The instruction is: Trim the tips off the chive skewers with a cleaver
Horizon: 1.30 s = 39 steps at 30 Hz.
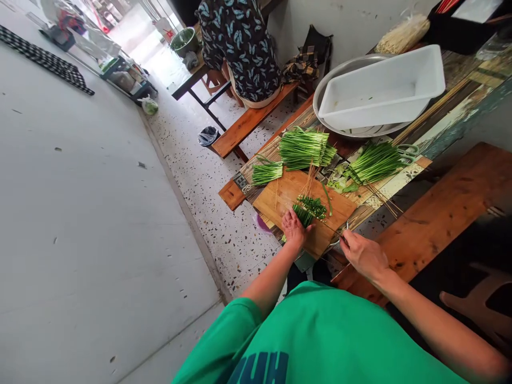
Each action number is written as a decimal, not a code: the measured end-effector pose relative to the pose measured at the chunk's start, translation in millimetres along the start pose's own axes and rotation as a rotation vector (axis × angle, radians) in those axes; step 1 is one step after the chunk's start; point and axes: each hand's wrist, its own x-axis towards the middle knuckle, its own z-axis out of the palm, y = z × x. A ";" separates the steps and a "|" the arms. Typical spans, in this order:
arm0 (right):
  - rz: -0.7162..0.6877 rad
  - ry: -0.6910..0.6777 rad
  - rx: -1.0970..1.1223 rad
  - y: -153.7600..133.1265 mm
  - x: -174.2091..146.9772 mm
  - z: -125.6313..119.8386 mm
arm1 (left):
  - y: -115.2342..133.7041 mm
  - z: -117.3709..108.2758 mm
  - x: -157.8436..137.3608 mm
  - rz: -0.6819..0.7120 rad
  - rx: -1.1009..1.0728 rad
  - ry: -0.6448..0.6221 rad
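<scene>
My left hand (294,229) is closed over a bunch of garlic chives (303,215), holding it down on the wooden cutting board (264,200). A small heap of chopped chives (314,207) lies just past that bunch. My right hand (365,257) is wrapped around the handle of a knife (330,228); its thin blade reaches left over the board toward the chives. Several thin wooden skewers (309,181) lie across the board's far side. Beyond it are a large stack of long chives (304,148) and a smaller bundle (267,172).
More chives (376,162) lie at the right beside green scissors (408,152). A white plastic tub (384,88) rests in a metal basin (320,101) at the back. Wooden benches (452,205) flank the table. Another person (240,50) sits farther off, near a bin (208,136).
</scene>
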 end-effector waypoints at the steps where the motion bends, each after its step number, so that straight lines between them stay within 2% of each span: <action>1: -0.026 -0.012 -0.022 -3.7 -1.2 -1.0 | -4.2 1.2 -3.5 0.006 0.014 -0.011; 7: -0.051 -0.122 -0.105 -20.9 -1.1 -2.1 | -16.8 16.0 -14.7 0.056 0.134 -0.017; 10: -0.058 -0.120 -0.104 -23.1 -3.0 -2.6 | -17.0 21.0 -14.0 0.098 0.175 -0.021; 13: -0.080 -0.091 -0.100 -25.2 -7.6 -4.8 | -17.1 23.4 -13.7 0.119 0.221 -0.087; 16: -0.070 -0.145 -0.106 -28.0 -8.5 -5.2 | -14.9 24.7 -13.9 0.097 0.248 -0.106; 19: -0.024 -0.238 -0.109 -29.2 -4.8 -2.3 | -11.2 25.4 -14.0 0.082 0.260 -0.047; 22: -0.006 -0.276 -0.109 -28.6 -1.2 1.4 | -8.9 25.3 -14.4 0.095 0.269 -0.015; 39: 0.004 -0.360 -0.094 -26.4 11.3 5.0 | -4.4 21.7 -17.4 0.120 0.210 -0.066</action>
